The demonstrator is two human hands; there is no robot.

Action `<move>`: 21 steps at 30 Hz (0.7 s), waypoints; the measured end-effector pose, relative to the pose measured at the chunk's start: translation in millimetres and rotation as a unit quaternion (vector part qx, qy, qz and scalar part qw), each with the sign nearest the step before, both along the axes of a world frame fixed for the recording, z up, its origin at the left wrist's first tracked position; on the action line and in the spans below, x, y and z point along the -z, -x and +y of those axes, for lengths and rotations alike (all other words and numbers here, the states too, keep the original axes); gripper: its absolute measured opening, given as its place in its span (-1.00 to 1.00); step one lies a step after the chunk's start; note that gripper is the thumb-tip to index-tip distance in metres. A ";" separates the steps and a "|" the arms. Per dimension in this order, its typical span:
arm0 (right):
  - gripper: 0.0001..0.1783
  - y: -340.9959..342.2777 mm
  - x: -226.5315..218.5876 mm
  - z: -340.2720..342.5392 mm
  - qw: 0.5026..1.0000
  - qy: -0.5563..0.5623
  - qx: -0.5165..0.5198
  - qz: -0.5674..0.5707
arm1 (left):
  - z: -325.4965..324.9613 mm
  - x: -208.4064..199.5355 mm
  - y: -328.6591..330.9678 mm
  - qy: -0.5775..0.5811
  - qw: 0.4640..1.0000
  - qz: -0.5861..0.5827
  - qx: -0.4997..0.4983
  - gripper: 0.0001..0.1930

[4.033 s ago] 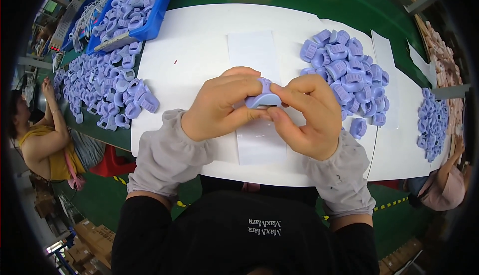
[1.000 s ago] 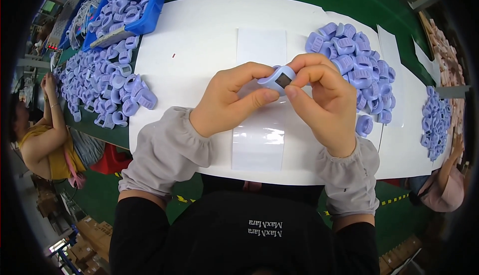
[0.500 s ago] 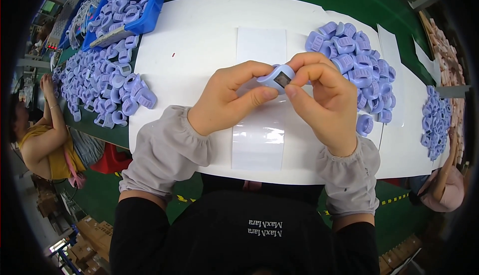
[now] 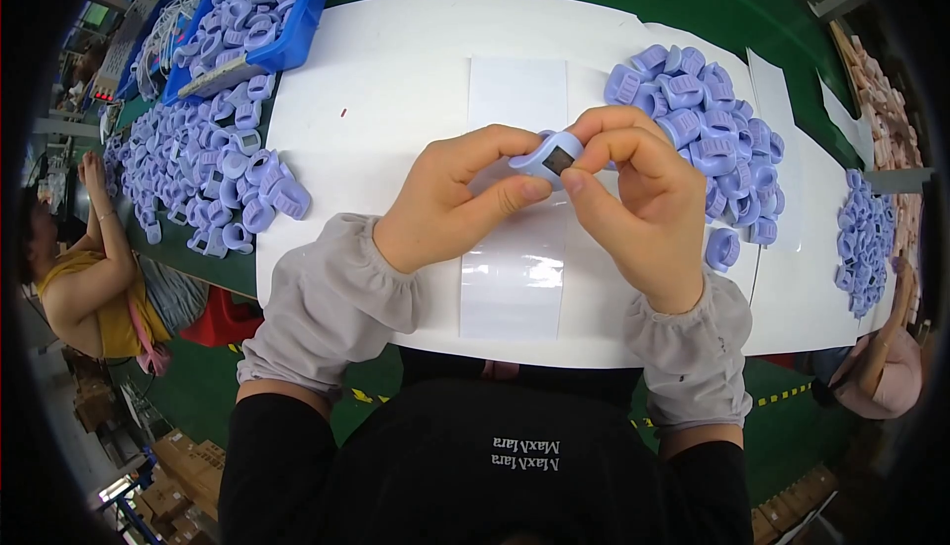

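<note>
Between my two hands I hold a lavender digital wristwatch [image 4: 539, 161] with a small dark rectangular display, raised over the middle of the white table. My left hand [image 4: 450, 194] pinches one end of it between thumb and forefinger. My right hand [image 4: 643, 189] grips the other end with thumb and fingertips close to the display. Beneath the hands lies a clear, glossy plastic sheet [image 4: 513, 298] on the tabletop. A heap of similar lavender watches [image 4: 717, 139] sits just right of my right hand, with a single watch [image 4: 722, 248] at its near edge.
To the left spreads a larger pile of lavender watches [image 4: 198, 164], below a blue bin [image 4: 297, 45] full of more. A smaller pile [image 4: 864, 243] lies at the far right of the white table [image 4: 376, 60]. People sit at both sides, one in yellow [image 4: 94, 278], one in pink [image 4: 886, 377].
The watch has turned very slightly between my fingers, and its display has shifted a little. Both hands keep their hold. At the far right, the other person's arm has moved slightly.
</note>
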State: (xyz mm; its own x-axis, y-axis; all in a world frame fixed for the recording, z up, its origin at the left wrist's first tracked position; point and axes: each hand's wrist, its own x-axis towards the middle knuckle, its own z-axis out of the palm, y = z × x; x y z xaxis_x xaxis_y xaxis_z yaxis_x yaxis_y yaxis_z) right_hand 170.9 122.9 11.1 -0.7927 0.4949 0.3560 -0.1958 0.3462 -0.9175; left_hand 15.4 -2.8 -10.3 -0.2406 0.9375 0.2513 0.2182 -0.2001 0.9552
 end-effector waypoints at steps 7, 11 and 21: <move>-0.83 2.1 -3.5 -4.9 0.999 0.034 0.024 0.002 | 1.7 5.0 1.3 0.002 1.000 -0.028 0.008 -0.72; -0.65 -1.7 -7.6 0.6 0.998 0.036 -0.043 -0.005 | -1.0 1.2 5.7 -0.022 0.999 0.012 0.035 -0.70; -0.60 -45.4 -21.1 30.8 0.933 -0.159 0.281 -0.160 | -82.3 -35.6 47.9 0.042 0.891 0.390 -0.228 -0.73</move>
